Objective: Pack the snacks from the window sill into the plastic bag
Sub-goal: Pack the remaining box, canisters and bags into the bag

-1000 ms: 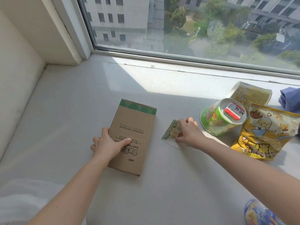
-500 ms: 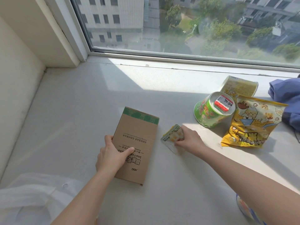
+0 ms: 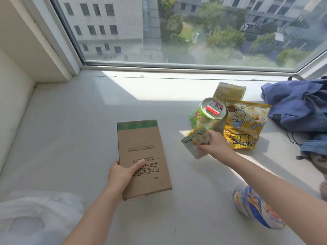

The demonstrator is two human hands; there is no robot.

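Your left hand [image 3: 122, 175] grips the cardboard box [image 3: 143, 152] at its near left edge, thumb across the printed top. Your right hand [image 3: 215, 147] pinches a small sachet [image 3: 194, 141], held tilted just beside the upturned green cup [image 3: 203, 117]. A yellow popcorn bag [image 3: 244, 126] touches the cup. These lie on the pale window sill [image 3: 70, 138], which is partly sunlit below the window [image 3: 177, 32]. The white plastic bag [image 3: 35, 218] lies near left, and its contents cannot be told.

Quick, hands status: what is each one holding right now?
The left hand grips the cardboard box.
The right hand pinches the small snack packet.
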